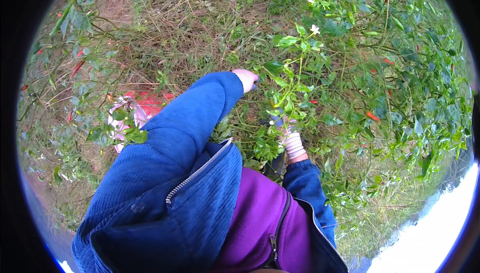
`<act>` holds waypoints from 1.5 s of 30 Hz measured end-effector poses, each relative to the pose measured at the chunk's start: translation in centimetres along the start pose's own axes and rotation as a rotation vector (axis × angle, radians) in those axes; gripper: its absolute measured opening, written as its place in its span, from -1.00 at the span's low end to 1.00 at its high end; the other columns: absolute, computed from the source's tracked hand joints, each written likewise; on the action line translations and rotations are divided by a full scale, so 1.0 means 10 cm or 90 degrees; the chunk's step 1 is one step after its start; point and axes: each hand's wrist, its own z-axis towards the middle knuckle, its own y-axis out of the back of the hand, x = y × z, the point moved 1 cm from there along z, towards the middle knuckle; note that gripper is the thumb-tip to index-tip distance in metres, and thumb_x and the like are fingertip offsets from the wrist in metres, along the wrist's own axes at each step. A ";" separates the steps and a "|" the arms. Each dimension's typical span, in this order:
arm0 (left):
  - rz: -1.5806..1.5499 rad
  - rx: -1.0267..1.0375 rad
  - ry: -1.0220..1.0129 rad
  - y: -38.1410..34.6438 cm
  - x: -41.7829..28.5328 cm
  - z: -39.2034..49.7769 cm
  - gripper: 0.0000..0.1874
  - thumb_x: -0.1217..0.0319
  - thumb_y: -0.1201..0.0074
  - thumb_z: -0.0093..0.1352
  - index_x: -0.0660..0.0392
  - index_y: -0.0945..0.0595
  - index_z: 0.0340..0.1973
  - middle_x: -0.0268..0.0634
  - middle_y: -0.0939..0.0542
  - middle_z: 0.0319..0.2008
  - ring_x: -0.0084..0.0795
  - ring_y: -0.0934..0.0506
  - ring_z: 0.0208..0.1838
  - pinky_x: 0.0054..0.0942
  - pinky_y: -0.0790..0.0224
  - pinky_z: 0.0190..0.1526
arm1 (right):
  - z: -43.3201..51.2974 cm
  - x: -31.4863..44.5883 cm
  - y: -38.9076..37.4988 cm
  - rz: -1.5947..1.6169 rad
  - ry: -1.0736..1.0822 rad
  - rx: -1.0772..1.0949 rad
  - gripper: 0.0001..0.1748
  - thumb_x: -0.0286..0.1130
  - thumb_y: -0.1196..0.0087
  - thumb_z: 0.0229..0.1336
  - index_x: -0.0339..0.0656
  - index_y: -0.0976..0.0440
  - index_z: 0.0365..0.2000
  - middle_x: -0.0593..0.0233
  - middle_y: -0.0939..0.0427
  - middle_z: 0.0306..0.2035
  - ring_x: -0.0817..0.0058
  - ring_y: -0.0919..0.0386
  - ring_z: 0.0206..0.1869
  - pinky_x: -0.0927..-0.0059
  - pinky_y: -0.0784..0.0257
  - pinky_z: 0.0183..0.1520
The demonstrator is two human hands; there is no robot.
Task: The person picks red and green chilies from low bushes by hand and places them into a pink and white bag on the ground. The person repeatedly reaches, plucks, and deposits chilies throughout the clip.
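My left hand (248, 80), in a striped pink-and-white knit glove with grey at the fingers, reaches in from the left beside a chili pepper plant (288, 85). Its fingers are mostly turned away, so no held thing shows. My right hand (285, 124), gloved the same way, is lower and to the right, among the plant's leaves. Foliage covers much of its fingers, and their grip is hidden. Bright green leaves and a white flower (314, 29) top the stem above it. A red chili (312, 102) hangs just right of the stem.
At left, partly behind my blue sleeve (180, 130), are a pink-and-white bag (122, 117) and red material (148, 102). Chili bushes (397, 85) with red and green pods crowd the right; another bush (75, 66) stands left. Dry grass (180, 21) covers the ground ahead.
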 end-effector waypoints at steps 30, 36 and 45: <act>-0.638 0.162 -0.121 1.27 -0.93 -2.47 -0.69 0.12 0.04 0.49 0.11 -0.58 -0.19 -0.47 -0.49 -0.49 -0.68 -0.37 -0.48 -0.60 -0.23 -0.43 | -0.34 3.06 0.55 0.328 -0.033 -0.090 -0.84 -0.35 -0.16 0.23 -0.25 -0.51 -0.28 0.53 -0.48 -0.41 0.74 -0.34 -0.33 0.60 -0.28 -0.23; -0.395 -0.044 -0.313 1.19 -1.04 -2.52 -0.73 0.21 -0.02 0.46 0.16 -0.55 -0.14 -0.41 -0.50 -0.49 -0.61 -0.40 -0.42 -0.55 -0.31 -0.34 | -0.48 2.91 0.40 0.578 -0.112 -0.091 -0.85 -0.36 -0.14 0.23 -0.23 -0.52 -0.30 0.53 -0.47 -0.43 0.76 -0.34 -0.38 0.64 -0.28 -0.27; -1.212 0.214 -0.316 1.21 -0.83 -2.59 -0.66 0.20 0.05 0.48 0.16 -0.49 0.02 -0.36 -0.43 -0.53 -0.65 -0.33 -0.55 -0.64 -0.15 -0.60 | -0.48 2.65 0.72 -0.063 0.003 -0.224 -0.67 -0.33 -0.12 0.18 -0.35 -0.51 -0.11 -0.10 -0.61 -0.26 0.16 -0.61 -0.22 0.27 -0.48 -0.10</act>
